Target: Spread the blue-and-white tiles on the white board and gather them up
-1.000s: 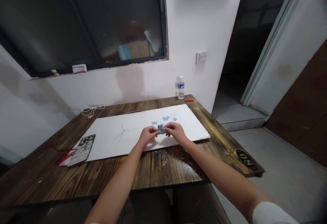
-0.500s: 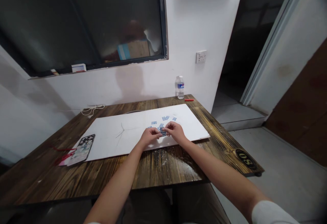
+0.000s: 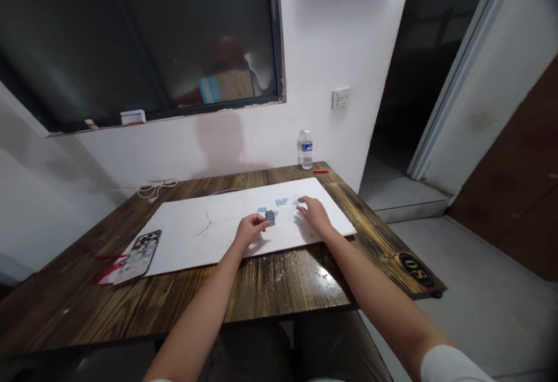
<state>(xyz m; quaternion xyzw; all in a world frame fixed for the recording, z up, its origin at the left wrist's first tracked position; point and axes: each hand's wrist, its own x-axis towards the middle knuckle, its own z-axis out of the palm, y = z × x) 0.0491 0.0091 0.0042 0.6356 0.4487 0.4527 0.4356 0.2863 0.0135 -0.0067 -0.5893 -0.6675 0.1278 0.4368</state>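
Over the white board [image 3: 183, 254], my left hand [image 3: 249, 232] pinches a small dark ribbed piece with pale bands [image 3: 270, 217] between thumb and fingers. My right hand [image 3: 316, 214] is farther to the right, its thumb and forefinger spread. Just beyond its fingertips lies a small blue-and-white striped piece [image 3: 296, 203]; whether they touch it I cannot tell. More such striped pieces [image 3: 281, 202] lie flat between the hands, toward the far side. Another striped piece [image 3: 261, 209] sits just past my left hand. The held piece partly covers one behind it.
A phone in a patterned case [image 3: 143, 254] with a red cord [image 3: 108, 268] rests at the board's left end. At the table's back stand a water bottle [image 3: 307, 152], a red pen [image 3: 321, 171] and a coiled white cable [image 3: 156, 187]. A round "08" plaque [image 3: 416, 270] marks the right corner.
My right hand has come away from my left and moved right to a striped piece, its fingers parting. The dark ribbed piece stays in my left hand, now more fully visible.
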